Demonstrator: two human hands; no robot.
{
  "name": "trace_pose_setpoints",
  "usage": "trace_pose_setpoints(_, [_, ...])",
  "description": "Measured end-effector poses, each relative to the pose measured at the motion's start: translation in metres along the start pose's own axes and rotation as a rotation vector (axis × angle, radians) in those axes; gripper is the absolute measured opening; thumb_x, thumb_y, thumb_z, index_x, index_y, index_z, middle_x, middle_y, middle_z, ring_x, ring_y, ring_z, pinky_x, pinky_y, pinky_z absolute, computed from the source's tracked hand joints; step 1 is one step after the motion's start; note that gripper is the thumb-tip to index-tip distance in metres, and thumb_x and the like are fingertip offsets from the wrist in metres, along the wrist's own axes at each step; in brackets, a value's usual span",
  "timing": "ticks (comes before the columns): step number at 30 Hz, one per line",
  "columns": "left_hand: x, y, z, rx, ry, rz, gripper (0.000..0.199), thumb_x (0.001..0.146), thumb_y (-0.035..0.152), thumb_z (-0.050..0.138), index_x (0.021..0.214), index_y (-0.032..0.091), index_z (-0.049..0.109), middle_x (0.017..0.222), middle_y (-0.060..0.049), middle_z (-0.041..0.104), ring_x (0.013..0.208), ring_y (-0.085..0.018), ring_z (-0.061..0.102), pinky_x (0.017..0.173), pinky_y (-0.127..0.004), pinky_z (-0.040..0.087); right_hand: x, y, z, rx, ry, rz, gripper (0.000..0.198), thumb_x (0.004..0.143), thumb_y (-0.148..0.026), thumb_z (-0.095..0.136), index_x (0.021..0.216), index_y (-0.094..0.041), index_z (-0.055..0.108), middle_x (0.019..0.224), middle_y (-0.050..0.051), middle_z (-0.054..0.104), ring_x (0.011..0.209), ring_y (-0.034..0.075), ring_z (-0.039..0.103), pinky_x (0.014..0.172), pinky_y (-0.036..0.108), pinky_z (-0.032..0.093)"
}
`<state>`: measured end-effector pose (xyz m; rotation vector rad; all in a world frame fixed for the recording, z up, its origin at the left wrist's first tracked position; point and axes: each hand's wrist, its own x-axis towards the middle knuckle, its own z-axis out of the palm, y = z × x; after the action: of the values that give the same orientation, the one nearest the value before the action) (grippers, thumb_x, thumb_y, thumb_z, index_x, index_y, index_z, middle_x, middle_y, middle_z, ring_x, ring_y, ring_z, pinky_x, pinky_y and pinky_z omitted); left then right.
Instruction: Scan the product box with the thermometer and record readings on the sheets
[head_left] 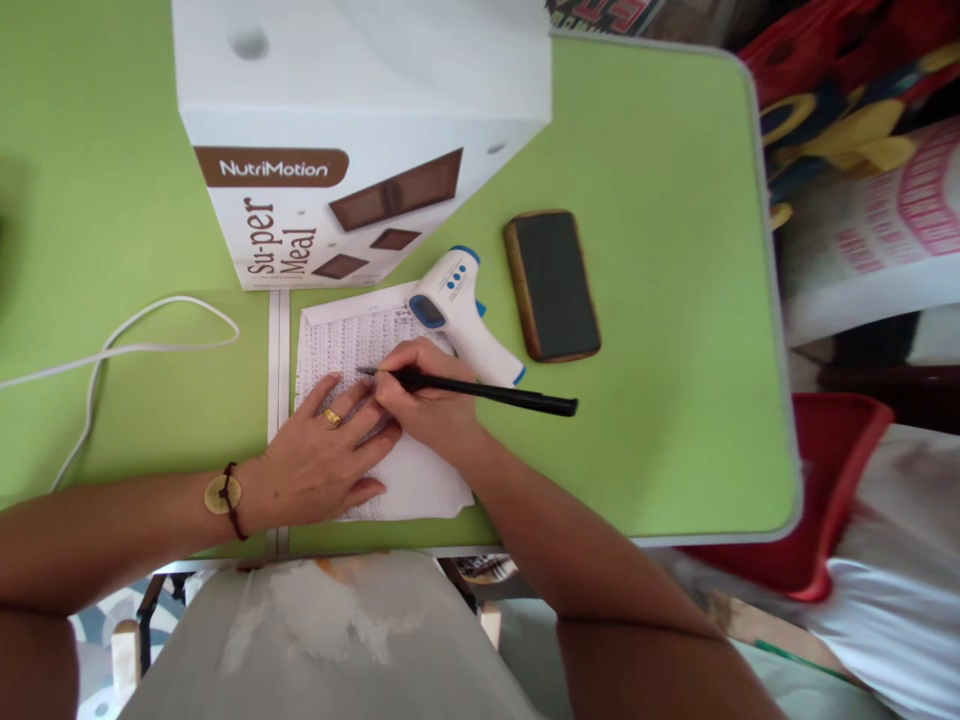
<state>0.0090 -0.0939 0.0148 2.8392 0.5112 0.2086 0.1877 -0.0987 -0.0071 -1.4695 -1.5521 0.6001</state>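
I judge I'm mid-writing: my right hand point(427, 405) pinches one black pen point(480, 390), tip on the single sheet of paper point(352, 350); my left hand point(322, 460) lies flat, fingers spread, pinning it. Next I need steady strokes. Beyond the paper: one thermometer point(461, 310), one phone point(553, 285), one box point(360, 130).

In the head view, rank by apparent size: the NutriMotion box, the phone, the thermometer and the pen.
1. NutriMotion box, by far the largest, and cut off at the top edge.
2. Phone and thermometer: too alike to rank.
3. Pen in the right hand: long but thinnest.
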Motion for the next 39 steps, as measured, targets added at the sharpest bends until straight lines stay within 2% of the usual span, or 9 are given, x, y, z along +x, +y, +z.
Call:
trace_pose_setpoints(18, [0.0003,0.0007,-0.0004,-0.011,-0.015,-0.007,0.062,0.088,0.046,0.069,0.136,0.011,0.051,0.141,-0.019,0.047,0.132,-0.038,0.041,0.112,-0.059,0.032,-0.0007,0.0040,0.0012,-0.020,0.055,-0.049,0.008,0.075,-0.017,0.054,0.070,-0.022,0.052,0.057,-0.006,0.054,0.051,0.010,0.049,0.050,0.023,0.042])
trace_pose_setpoints(26, [0.0001,0.0002,-0.0008,-0.005,-0.016,-0.004,0.064,0.088,0.046,0.069,0.137,0.011,0.050,0.141,-0.020,0.046,0.131,-0.039,0.041,0.112,-0.059,0.033,-0.0018,0.0054,-0.0021,-0.007,-0.023,-0.066,0.009,0.076,-0.014,0.055,0.071,-0.022,0.052,0.061,-0.005,0.055,0.052,0.010,0.049,0.051,0.023,0.042])
trace_pose_setpoints(29, [-0.0004,0.0000,-0.0002,-0.008,-0.012,-0.004,0.065,0.087,0.047,0.070,0.137,0.011,0.049,0.141,-0.020,0.047,0.131,-0.039,0.041,0.112,-0.059,0.033,-0.0009,0.0040,-0.0026,0.006,0.004,-0.087,0.010,0.075,-0.013,0.056,0.071,-0.022,0.052,0.059,-0.006,0.055,0.051,0.010,0.049,0.050,0.023,0.042])
trace_pose_setpoints(34, [-0.0009,-0.0004,0.0006,-0.011,-0.018,-0.008,0.062,0.088,0.047,0.069,0.136,0.012,0.050,0.143,-0.019,0.045,0.132,-0.038,0.041,0.112,-0.059,0.032,0.0001,0.0017,-0.0010,-0.010,0.066,-0.016,0.010,0.076,-0.016,0.054,0.068,-0.023,0.050,0.056,-0.005,0.053,0.050,0.011,0.049,0.049,0.025,0.044])
trace_pose_setpoints(39, [-0.0001,-0.0001,-0.0004,-0.016,-0.012,-0.007,0.061,0.088,0.046,0.070,0.135,0.011,0.051,0.141,-0.019,0.047,0.131,-0.038,0.042,0.112,-0.060,0.033,-0.0003,0.0023,0.0005,-0.033,0.077,-0.043,0.010,0.076,-0.017,0.054,0.068,-0.023,0.050,0.057,-0.006,0.054,0.051,0.011,0.049,0.049,0.024,0.043])
